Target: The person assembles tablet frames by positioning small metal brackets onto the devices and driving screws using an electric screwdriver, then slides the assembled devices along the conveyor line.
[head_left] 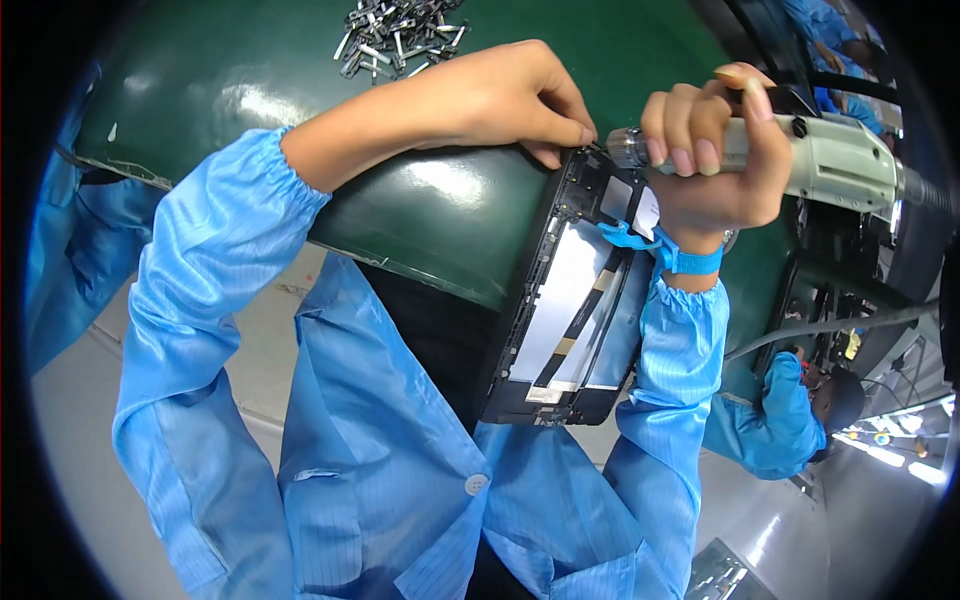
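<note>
An opened tablet [548, 285] with a black frame and silvery inner plates lies tilted at the table's near edge, partly overhanging it. My right hand [705, 150] is wrapped round a pale green electric screwdriver [845, 165] above the tablet's far right side. The tool's knurled metal tip points left, toward my other fingertips. At the tablet's far end my left hand [515, 100] is closed in a pinch; what lies between thumb and forefinger is too small to make out. A blue strap [695, 262] circles my right wrist.
A pile of small black and silver parts [395, 35] rests at the far side of the green table [440, 235]. A cable [840, 325] runs across the right side. Beyond it sits a person in a blue smock [775, 425]; more blue-clothed people appear at upper right and far left.
</note>
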A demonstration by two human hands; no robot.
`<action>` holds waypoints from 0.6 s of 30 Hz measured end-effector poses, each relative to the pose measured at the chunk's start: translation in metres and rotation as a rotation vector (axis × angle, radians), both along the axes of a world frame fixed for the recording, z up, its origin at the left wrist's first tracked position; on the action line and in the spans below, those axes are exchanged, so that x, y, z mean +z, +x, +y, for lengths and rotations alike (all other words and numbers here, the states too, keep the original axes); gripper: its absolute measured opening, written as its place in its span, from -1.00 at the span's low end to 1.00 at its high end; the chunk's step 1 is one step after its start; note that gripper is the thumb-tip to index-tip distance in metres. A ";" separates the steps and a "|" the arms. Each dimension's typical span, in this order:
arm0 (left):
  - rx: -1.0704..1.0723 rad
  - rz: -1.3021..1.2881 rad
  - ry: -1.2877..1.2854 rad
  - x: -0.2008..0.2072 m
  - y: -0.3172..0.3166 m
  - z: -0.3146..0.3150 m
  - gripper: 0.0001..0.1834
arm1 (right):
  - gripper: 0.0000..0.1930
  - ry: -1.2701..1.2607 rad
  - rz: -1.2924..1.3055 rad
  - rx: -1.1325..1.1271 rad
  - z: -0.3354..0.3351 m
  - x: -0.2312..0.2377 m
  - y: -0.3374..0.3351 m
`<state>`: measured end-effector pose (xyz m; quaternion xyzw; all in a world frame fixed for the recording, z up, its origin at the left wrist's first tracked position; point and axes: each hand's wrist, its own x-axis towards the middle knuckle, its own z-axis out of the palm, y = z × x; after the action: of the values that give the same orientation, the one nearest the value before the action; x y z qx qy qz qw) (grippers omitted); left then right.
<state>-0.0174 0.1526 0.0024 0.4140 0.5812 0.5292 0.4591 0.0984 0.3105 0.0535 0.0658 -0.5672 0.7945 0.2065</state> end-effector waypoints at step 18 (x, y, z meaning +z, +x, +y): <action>-0.079 -0.033 0.022 0.012 0.000 -0.005 -0.71 | -0.59 0.088 0.037 0.049 0.001 -0.003 0.007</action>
<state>-0.0170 0.1478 0.0145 0.4328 0.5507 0.5239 0.4847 0.1055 0.3110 0.0504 0.1036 -0.5960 0.7721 0.1945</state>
